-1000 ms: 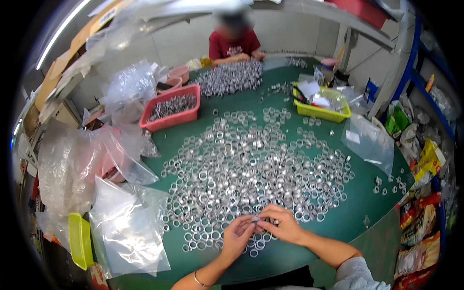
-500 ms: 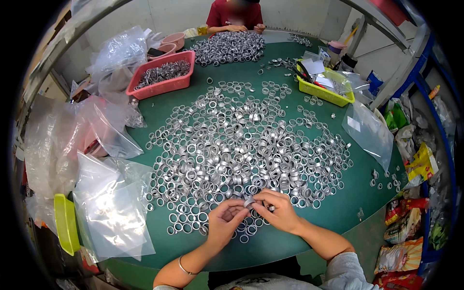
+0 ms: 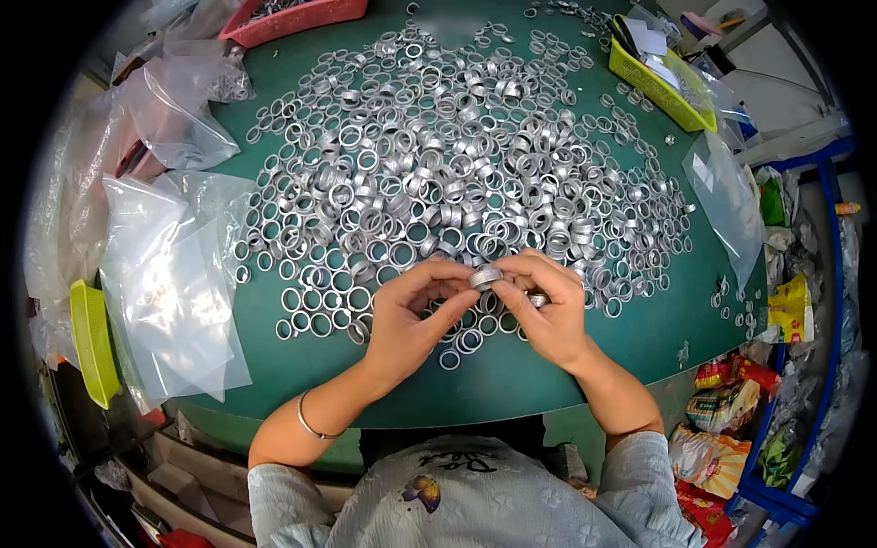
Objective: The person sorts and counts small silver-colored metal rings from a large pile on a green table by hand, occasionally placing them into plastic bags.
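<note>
Metal ring [image 3: 486, 279] pinched two-handed
The ring's left is held by the left hand [image 3: 405, 318], its right, equally near, by the right hand [image 3: 558, 321].

Bright light glares off plastic bags [image 3: 169, 283], and the view bows toward black corners

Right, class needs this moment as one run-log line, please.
left hand: pinching silver ring | right hand: pinching same ring | surroundings: loose rings, green table
</note>
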The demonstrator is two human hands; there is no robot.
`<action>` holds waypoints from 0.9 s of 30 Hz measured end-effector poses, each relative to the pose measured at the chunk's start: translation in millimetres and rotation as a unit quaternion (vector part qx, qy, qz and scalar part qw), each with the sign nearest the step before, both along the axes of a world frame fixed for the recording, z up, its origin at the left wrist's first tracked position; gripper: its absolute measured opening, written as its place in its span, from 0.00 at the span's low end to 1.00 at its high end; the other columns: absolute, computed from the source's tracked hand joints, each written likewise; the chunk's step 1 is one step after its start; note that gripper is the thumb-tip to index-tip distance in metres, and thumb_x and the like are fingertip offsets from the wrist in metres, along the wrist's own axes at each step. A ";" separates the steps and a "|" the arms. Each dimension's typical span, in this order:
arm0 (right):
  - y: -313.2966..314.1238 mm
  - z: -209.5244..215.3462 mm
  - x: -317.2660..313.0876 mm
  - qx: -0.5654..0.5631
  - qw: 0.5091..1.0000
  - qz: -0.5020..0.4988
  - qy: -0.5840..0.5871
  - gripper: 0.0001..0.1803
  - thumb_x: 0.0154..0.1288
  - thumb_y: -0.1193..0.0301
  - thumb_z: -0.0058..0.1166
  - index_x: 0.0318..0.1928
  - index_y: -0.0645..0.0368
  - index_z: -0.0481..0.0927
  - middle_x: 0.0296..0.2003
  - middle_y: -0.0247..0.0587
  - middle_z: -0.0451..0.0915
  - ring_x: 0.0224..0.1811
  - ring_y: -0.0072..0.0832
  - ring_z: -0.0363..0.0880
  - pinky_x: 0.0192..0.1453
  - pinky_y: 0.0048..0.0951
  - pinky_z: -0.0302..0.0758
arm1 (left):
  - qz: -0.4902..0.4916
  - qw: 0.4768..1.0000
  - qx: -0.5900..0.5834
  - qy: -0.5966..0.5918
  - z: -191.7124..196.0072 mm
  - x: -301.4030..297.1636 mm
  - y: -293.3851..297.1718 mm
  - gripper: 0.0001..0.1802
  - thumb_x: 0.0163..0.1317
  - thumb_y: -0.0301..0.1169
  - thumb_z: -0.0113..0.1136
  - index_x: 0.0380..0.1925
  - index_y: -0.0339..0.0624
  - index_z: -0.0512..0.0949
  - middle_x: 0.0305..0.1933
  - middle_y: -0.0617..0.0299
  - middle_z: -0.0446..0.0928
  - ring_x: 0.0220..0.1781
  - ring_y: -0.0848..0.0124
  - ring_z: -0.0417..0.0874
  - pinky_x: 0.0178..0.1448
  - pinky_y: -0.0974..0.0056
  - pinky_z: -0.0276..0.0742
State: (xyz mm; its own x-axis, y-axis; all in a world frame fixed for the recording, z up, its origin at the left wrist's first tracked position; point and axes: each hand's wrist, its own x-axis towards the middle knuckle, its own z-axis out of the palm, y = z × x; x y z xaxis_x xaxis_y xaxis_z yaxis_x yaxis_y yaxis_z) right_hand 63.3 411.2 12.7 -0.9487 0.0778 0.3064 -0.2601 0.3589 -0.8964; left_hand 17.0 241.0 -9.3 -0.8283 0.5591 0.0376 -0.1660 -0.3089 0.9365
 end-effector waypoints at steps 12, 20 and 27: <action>-0.9 4.0 0.9 -0.030 0.999 0.002 -0.036 0.14 0.54 0.84 0.55 0.44 0.64 0.79 0.28 0.38 0.76 0.23 0.16 0.70 0.28 0.16 0.65 | 0.007 0.999 0.020 0.040 1.3 -2.6 2.3 0.12 0.55 0.16 0.59 0.40 0.34 0.76 0.43 0.60 0.73 0.42 0.75 0.77 0.47 0.71 0.75; -0.3 2.3 2.6 -0.102 0.989 0.049 -0.091 0.20 0.53 0.82 0.58 0.49 0.61 0.77 0.40 0.34 0.72 0.20 0.08 0.59 0.25 0.14 0.58 | 0.037 0.993 -0.013 0.116 3.1 -1.1 2.5 0.11 0.53 0.14 0.59 0.36 0.35 0.76 0.44 0.60 0.72 0.43 0.74 0.77 0.47 0.71 0.76; -2.8 -0.2 3.0 -0.041 0.998 0.021 -0.051 0.22 0.49 0.81 0.63 0.48 0.59 0.78 0.44 0.34 0.73 0.19 0.09 0.60 0.23 0.14 0.59 | 0.026 0.995 -0.029 0.096 2.8 0.3 3.3 0.13 0.54 0.13 0.57 0.40 0.35 0.73 0.45 0.60 0.71 0.45 0.73 0.77 0.49 0.69 0.76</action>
